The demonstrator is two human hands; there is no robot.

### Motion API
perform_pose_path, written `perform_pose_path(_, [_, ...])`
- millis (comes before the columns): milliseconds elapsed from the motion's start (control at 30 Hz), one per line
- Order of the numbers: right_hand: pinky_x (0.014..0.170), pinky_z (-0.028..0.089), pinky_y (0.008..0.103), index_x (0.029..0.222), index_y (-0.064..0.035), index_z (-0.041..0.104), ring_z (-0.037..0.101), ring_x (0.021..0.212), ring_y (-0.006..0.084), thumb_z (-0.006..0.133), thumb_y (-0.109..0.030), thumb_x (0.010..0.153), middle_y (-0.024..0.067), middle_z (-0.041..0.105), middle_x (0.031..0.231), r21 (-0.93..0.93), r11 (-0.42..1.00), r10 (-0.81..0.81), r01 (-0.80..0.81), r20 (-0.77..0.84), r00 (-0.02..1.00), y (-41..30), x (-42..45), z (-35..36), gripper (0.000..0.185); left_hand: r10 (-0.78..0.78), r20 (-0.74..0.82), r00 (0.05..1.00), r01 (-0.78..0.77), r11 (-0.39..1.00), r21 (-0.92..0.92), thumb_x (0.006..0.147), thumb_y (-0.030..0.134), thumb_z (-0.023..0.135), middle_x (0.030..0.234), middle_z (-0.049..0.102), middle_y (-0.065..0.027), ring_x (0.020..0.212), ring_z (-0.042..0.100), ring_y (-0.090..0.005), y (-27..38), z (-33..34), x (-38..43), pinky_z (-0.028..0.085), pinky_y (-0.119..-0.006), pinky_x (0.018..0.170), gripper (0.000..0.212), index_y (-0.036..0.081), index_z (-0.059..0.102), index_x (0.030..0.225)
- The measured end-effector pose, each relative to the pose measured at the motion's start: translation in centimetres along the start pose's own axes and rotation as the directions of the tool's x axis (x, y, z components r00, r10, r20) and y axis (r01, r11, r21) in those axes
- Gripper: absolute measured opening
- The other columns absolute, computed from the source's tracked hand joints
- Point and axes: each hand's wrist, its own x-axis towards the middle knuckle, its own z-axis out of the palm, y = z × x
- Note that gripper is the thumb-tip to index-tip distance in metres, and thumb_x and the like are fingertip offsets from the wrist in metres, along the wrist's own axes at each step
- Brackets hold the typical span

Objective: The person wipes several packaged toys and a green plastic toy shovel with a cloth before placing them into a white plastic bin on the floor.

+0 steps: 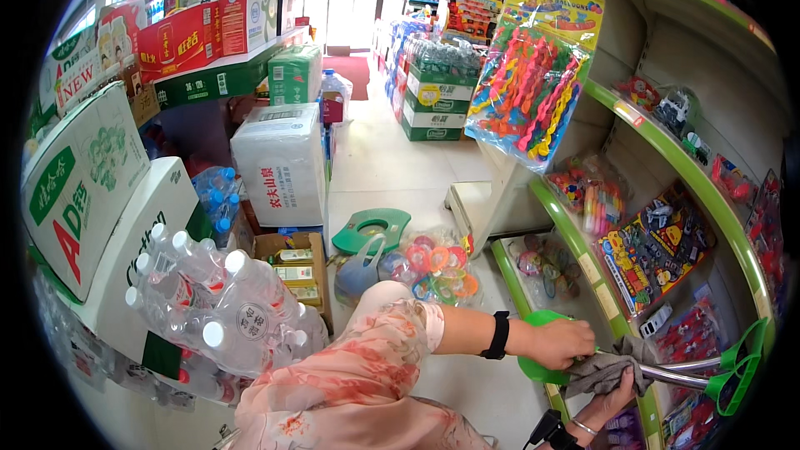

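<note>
A small green plastic folding stool [740,367] with shiny metal tube legs [681,372] is held sideways at the right, in front of the shelves. My left hand [559,342], with a black band on its wrist, is closed on the stool beside its other green part [537,323]. A grey cloth [603,370] wraps around the tubes between my hands. Below it, my right hand [609,401] grips the cloth against the legs; its wrist bears a silver bangle and a black device. Part of the tubes is hidden under the cloth.
Curved green-edged shelves [681,131] with packaged toys rise at the right. A balloon pack [531,75] hangs above. On the floor lie a green plastic piece [372,230] and bagged toys [437,265]. Bottled drinks [225,300] and cartons [281,162] crowd the left.
</note>
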Motion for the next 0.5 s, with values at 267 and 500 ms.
perform_pose_path(267, [0.087,0.040,0.0335,0.113,0.0050,0.042,0.051,0.097,0.0220,0.053,-0.013,0.077,0.0139,0.051,0.108,-0.010,1.000,-0.024,0.024,-0.001,1.000,0.6,-0.9,0.4,0.042,-0.209,-0.005,0.978,0.206,0.956,0.207,0.064,0.007,0.055,0.086,0.051,-0.0106,0.084,0.051,-0.0281,0.1,3.3,-0.7,0.040,-0.036,0.077,0.032,0.003,0.046,0.094])
perform_pose_path(500, [0.076,0.045,0.0311,0.105,0.0014,0.050,0.056,0.087,0.0178,0.051,-0.015,0.081,0.0085,0.056,0.099,-0.043,0.999,-0.001,-0.004,-0.117,0.993,-0.2,-1.0,0.8,0.029,-0.062,-0.006,0.998,0.060,0.923,0.381,0.069,0.007,0.050,0.090,0.056,-0.0109,0.093,0.053,-0.0251,-0.5,4.6,-0.3,0.030,-0.044,0.092,0.030,0.003,0.050,0.099])
